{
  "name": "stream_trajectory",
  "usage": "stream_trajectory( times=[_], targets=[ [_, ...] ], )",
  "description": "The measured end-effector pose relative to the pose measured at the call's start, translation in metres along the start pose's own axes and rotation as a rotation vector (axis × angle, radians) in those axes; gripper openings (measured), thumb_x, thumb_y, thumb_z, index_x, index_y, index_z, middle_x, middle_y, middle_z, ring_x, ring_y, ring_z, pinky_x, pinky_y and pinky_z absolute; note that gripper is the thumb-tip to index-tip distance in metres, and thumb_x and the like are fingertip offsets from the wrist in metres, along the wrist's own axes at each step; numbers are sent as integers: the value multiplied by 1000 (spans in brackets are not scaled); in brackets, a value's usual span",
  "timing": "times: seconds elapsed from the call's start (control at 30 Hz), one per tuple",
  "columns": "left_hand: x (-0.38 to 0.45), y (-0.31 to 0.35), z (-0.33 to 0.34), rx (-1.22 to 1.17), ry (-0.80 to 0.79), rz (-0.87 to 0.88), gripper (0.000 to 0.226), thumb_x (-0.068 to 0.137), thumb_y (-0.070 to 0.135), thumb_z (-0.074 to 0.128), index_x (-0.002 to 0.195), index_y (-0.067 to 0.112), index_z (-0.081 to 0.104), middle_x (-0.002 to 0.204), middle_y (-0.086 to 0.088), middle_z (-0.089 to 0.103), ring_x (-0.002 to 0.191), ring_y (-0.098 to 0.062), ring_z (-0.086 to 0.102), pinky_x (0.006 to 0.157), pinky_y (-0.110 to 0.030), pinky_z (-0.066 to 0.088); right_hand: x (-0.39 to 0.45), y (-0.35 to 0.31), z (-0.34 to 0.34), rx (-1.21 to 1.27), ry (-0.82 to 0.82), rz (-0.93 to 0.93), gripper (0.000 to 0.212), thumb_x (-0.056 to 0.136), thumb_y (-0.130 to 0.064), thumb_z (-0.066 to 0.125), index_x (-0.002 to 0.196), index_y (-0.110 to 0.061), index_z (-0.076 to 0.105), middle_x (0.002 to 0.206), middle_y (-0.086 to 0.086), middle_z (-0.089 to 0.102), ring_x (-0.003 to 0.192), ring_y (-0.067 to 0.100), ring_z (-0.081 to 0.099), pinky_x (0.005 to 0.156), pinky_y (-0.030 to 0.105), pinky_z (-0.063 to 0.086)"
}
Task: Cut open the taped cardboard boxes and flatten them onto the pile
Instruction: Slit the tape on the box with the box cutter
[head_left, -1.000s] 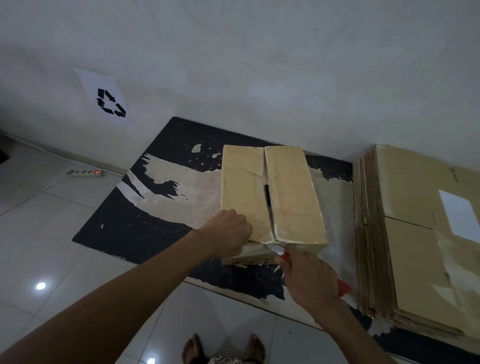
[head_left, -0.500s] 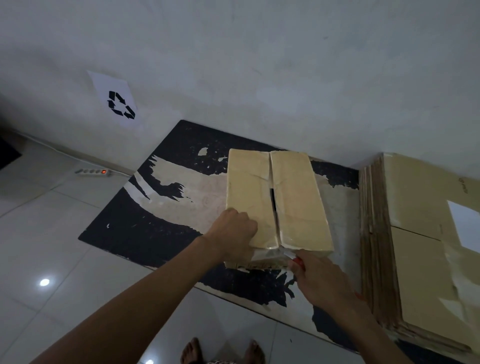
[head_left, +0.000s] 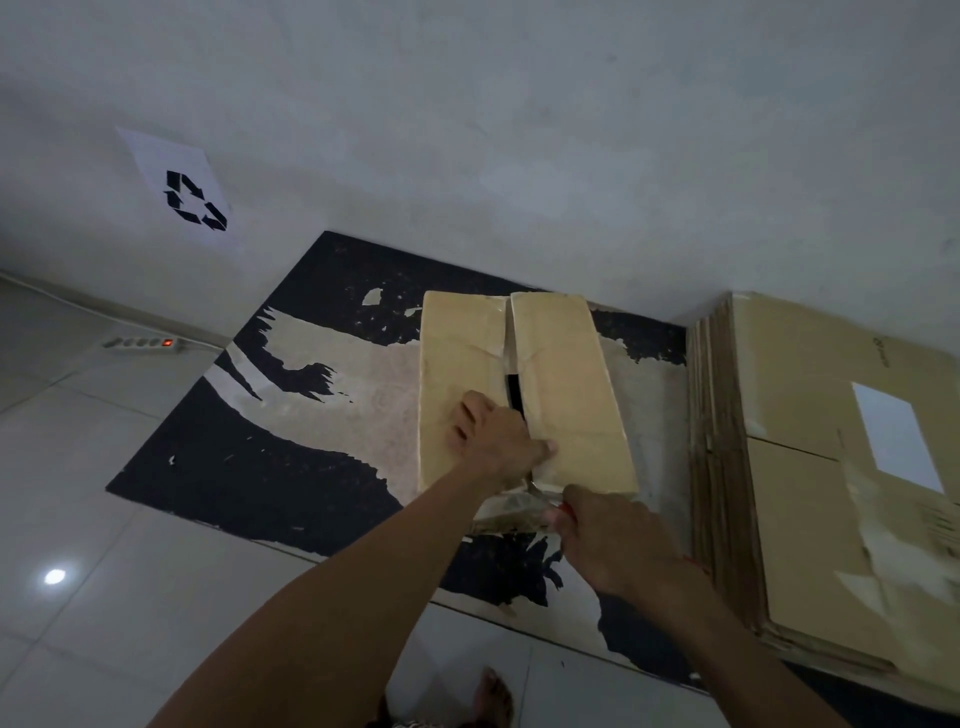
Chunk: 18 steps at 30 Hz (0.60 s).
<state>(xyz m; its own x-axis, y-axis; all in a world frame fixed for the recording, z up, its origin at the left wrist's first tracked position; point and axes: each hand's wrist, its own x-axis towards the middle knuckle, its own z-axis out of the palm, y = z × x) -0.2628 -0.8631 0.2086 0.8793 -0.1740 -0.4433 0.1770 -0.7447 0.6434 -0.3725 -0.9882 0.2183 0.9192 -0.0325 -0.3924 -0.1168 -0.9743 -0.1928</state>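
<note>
— Two hands on one box (head_left: 566, 395), that's what I see from where I stand. Start big, though: the worn black mat (head_left: 270, 467) lies on the floor against the wall, and the box sits on it, toward its far right part.

— And the pile?

— Right of the box, just beside it: a pile of flattened cardboard (head_left: 810, 467), stacked high, a white label on its top sheet. The box itself is upright, its two top flaps meeting along a middle seam that gapes dark partway down.

— The hands?

— The left hand (head_left: 496, 436) rests on top of the box, on the left flap beside the seam, fingers bent and spread, thumb stretched across to the right flap. It presses; it grasps nothing. The right hand (head_left: 613, 540) is at the box's near edge, fingers curled tight round a red-handled cutter (head_left: 550, 501), the blade at the seam's near end.

— Anything else?

— Left of the box, well apart, a recycling sign (head_left: 189, 195) on the wall and a power strip (head_left: 143, 343) below it.
</note>
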Motion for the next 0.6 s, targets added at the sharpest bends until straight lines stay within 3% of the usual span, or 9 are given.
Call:
stream_trajectory(
  times=[0.1,0.23,0.37,0.43,0.5,0.6],
  targets=[
    [1,-4,1,-115,30,16,35,78,46,77,68,23,53,122,-2,33,116,-27,31,111,-46,23,4,8,-5,-45,-52,-25,30,102,-54,27,95,-29,42,95,2,60,85,27,57,73,36,44],
    [-2,-5,0,-230,52,44,35,74,40,81,61,23,53,121,1,36,121,-28,30,113,-50,22,0,18,-11,-76,-73,-23,29,102,-53,26,98,-30,44,97,-1,58,87,24,57,75,35,43],
    [2,-10,2,-426,-35,56,47,44,59,79,62,21,59,108,1,58,119,-34,43,107,-55,35,-9,23,-19,-89,-48,-27,23,104,-49,28,97,-31,41,94,-2,56,81,20,52,71,32,38],
    [-5,-8,-3,-375,-32,78,42,56,59,78,70,22,63,102,3,61,117,-26,38,108,-53,29,-10,25,-23,-95,-54,-37,26,104,-49,29,98,-30,45,95,-4,57,82,19,54,72,32,41],
    [-16,-6,-10,-294,-16,98,32,81,57,68,81,26,64,117,1,54,125,-21,27,111,-47,18,-14,32,-27,24,-120,-70,29,103,-50,33,95,-29,51,89,-6,60,79,14,57,70,31,45],
    [-17,-12,-15,-221,-62,140,33,101,57,35,107,37,60,142,-7,39,141,-23,16,116,-48,7,-33,44,-36,556,-222,-75,24,101,-49,39,96,-30,53,70,-14,54,61,1,49,60,19,38]
  ],
)
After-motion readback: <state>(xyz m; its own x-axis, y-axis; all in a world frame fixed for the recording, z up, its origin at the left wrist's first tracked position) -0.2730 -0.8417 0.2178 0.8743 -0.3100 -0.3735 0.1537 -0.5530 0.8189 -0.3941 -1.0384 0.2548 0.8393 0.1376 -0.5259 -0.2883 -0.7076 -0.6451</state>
